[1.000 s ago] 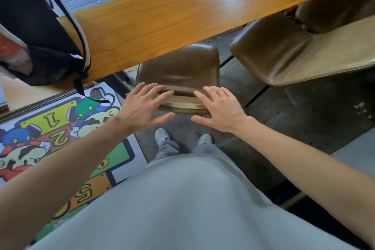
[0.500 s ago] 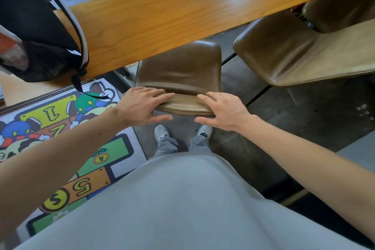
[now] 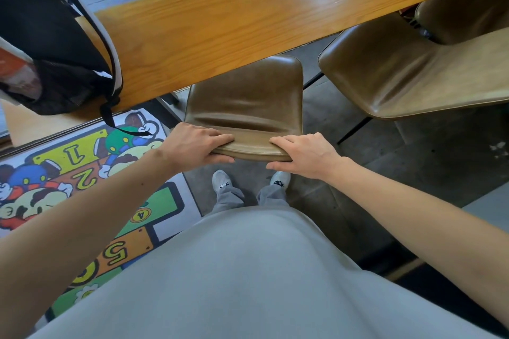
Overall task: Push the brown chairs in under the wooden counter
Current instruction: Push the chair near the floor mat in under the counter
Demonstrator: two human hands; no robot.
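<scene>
Beneath the wooden counter [image 3: 248,16], brown chair [image 3: 245,96], left hand [image 3: 192,143] and right hand [image 3: 305,153] gripping its backrest top.

Olive-brown chairs [image 3: 245,93], honey wood-grain counter [image 3: 248,16], cartoon-patterned multicolour mat [image 3: 82,173], black bag [image 3: 46,36]

On the colourful floor mat [image 3: 91,190], large cartoon-style numerals are printed, each seen upside down. A "1" is set on a yellow panel, a "2" on a brown-red panel below it, and a "5" on an orange panel nearer the viewer. A small "4" is shown inside a yellow disc on the green panel. No other writing can be read.
</scene>
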